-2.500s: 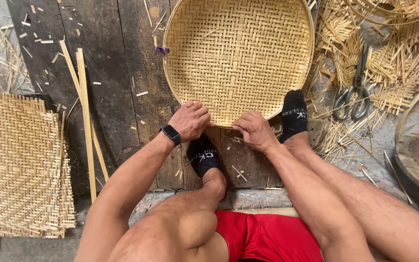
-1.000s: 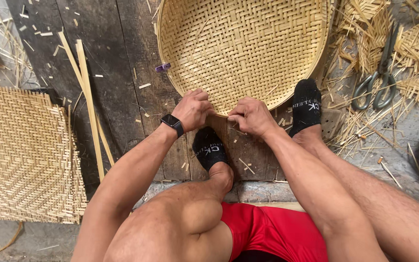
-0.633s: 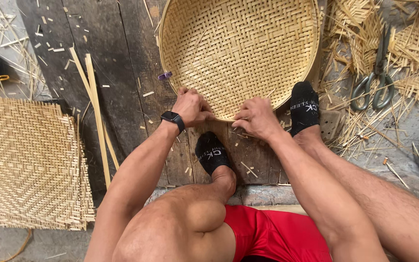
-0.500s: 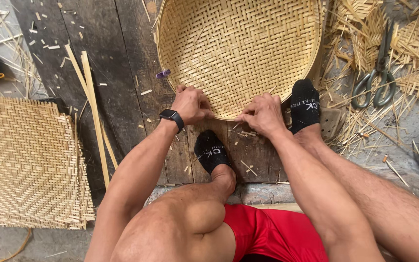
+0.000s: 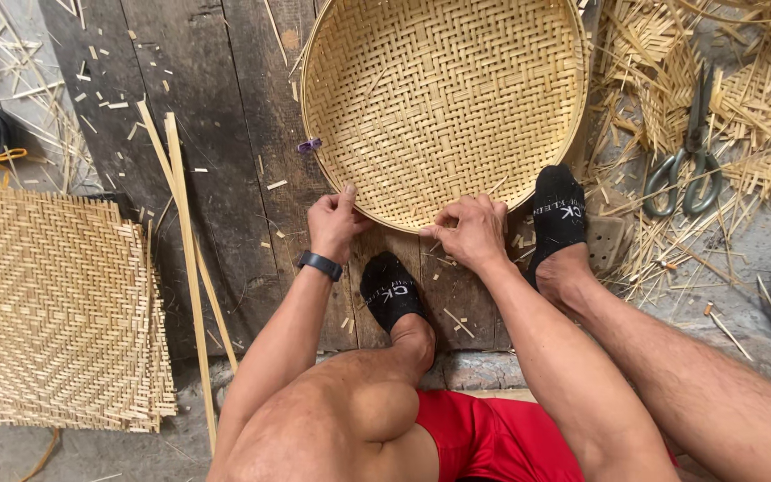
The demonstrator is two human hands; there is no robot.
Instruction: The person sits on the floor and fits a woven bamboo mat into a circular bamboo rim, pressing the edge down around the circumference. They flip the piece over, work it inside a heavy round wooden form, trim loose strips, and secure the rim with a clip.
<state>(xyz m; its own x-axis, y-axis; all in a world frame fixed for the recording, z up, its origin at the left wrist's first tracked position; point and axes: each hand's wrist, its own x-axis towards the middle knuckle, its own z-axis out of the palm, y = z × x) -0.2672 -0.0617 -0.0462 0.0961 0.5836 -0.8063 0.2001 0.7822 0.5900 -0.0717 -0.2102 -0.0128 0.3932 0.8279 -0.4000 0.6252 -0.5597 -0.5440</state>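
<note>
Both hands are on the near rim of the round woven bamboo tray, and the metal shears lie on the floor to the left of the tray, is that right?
Not quite. In the head view the left hand and right hand are on the near rim of the round woven bamboo tray, but the metal shears lie to its right, among the straw scraps; the flat square woven mat is what lies on the left.

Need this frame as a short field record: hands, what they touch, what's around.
left hand: on the near rim of the round woven bamboo tray, fingers on the edge
right hand: on the same rim, further right, fingers curled at the edge
wrist: dark band on the left wrist
feet: black socks, one below the tray, one at its right edge
left side: flat woven mat, long bamboo strips
right side: shears on loose bamboo offcuts
surface: dark wooden planks
</note>
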